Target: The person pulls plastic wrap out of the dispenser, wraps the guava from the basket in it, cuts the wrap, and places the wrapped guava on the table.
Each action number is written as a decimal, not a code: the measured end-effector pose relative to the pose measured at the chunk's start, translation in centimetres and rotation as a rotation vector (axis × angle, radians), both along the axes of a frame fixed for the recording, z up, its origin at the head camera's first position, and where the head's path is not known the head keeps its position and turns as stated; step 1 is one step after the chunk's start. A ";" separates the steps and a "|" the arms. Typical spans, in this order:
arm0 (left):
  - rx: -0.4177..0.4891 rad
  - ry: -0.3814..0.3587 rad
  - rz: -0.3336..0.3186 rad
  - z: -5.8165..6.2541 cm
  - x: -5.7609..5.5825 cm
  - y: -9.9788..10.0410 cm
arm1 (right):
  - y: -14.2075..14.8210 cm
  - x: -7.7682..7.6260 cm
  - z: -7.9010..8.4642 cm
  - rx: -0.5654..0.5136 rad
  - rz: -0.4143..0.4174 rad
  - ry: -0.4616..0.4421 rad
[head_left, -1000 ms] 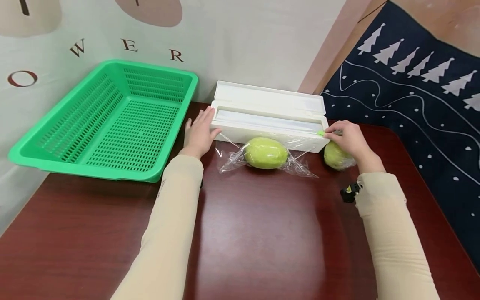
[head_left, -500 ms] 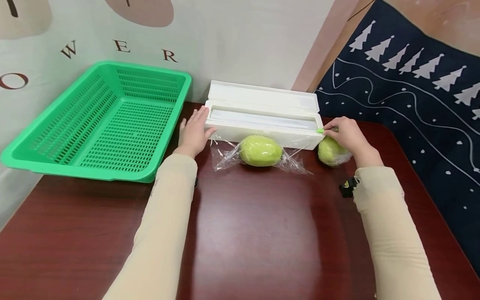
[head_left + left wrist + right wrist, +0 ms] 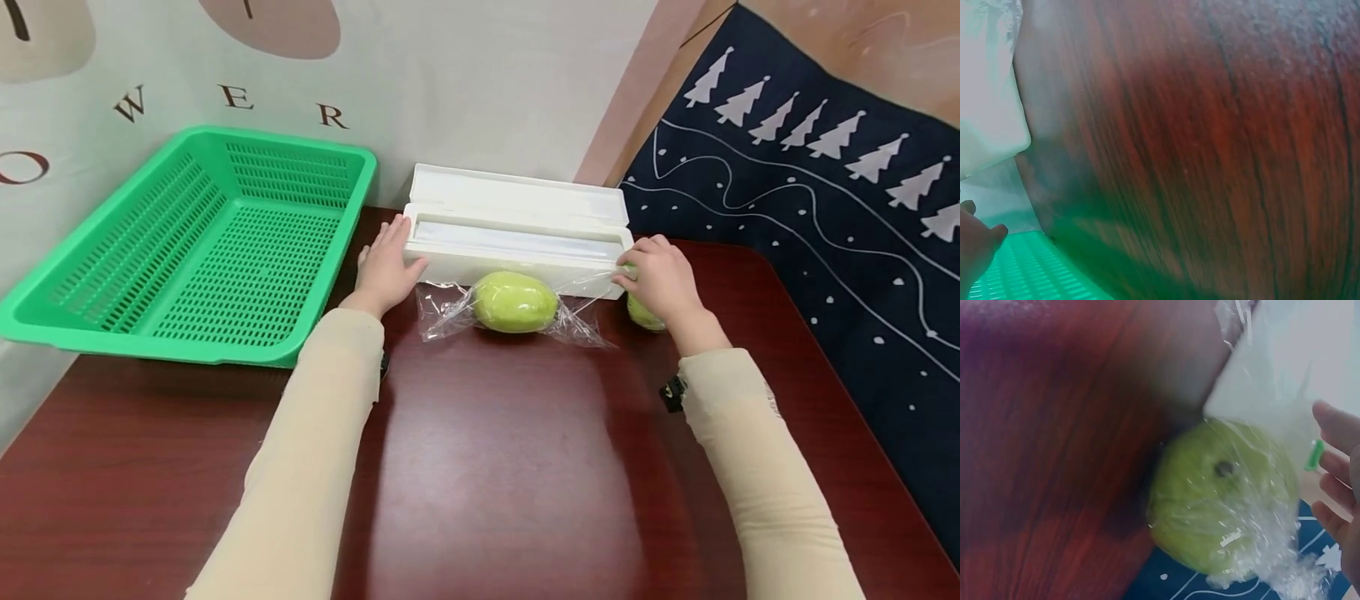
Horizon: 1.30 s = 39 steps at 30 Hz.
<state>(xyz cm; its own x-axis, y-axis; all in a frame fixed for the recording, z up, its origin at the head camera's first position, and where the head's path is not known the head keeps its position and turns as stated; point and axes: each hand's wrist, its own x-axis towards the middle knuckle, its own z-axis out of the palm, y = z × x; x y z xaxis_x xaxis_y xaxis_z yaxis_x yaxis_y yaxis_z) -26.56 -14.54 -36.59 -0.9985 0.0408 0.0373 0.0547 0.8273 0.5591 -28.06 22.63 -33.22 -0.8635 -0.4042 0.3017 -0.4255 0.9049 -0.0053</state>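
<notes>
In the head view, a long white cling-film box (image 3: 517, 258) stands with its lid up. My left hand (image 3: 384, 271) rests on its left end, fingers extended and thumb apart. At the right end, my right hand (image 3: 656, 279) has its fingertips on the box's front corner. The right wrist view shows thumb and fingers parted, with a small green slider (image 3: 1314, 455) right at the fingertips. A green oval fruit (image 3: 515, 302) wrapped in clear film lies before the box, film ends spread sideways. A second wrapped fruit (image 3: 1219, 494) is partly behind my right hand.
A green plastic basket (image 3: 360, 200) with slotted sides stands on the left, close to my left hand. The dark red-brown table (image 3: 487, 467) reaches back to a printed white cloth (image 3: 495, 83). On the right hangs a navy cloth (image 3: 757, 192) with white trees.
My right hand has shifted left across the box's right end, from pinching the green slider to fingers parted around the corner. The left hand keeps its place on the box.
</notes>
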 end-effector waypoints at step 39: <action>0.440 -0.233 -0.194 -0.4 1.7 0.8 | -0.2 2.1 -1.1 0.121 0.111 -0.375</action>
